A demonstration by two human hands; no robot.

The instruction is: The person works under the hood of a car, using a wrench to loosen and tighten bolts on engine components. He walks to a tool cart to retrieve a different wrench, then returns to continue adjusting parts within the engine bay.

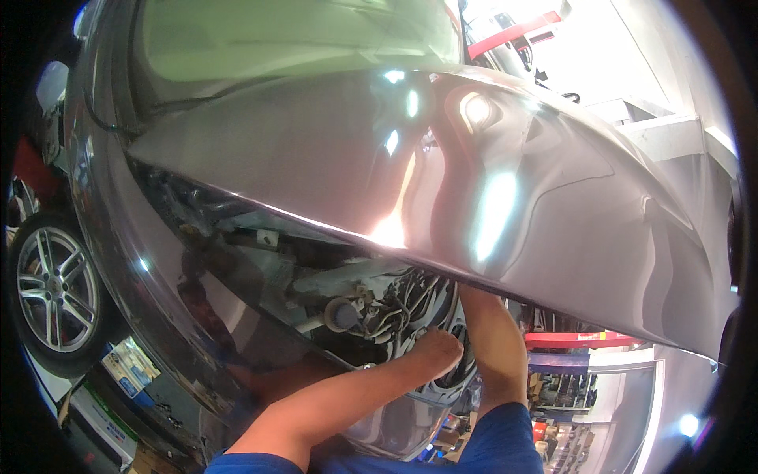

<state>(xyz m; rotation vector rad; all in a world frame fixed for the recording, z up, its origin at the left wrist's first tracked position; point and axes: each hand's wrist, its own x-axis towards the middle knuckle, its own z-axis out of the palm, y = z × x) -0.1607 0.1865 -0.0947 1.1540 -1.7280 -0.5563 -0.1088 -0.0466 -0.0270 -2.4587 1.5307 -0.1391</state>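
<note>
My left hand (438, 353) is curled into a rounded fist at the front corner of the engine bay, next to the headlight (462, 347). Whatever its fingers hold, if anything, is hidden. My right forearm (496, 340) reaches up under the raised hood (332, 174), whose edge hides the right hand completely. Beside my left hand lie dark wires and hoses (403, 308) and a round grey pipe opening (342, 314). The hood is brownish grey and glossy, with a partly lifted edge running diagonally over the bay.
The car's fender (150, 284) curves down the left side. A silver-spoked wheel (55, 288) stands beyond it. Boxes (130, 367) lie at the lower left. At the right are a red lift arm (584, 340) and shelves with parts (564, 391).
</note>
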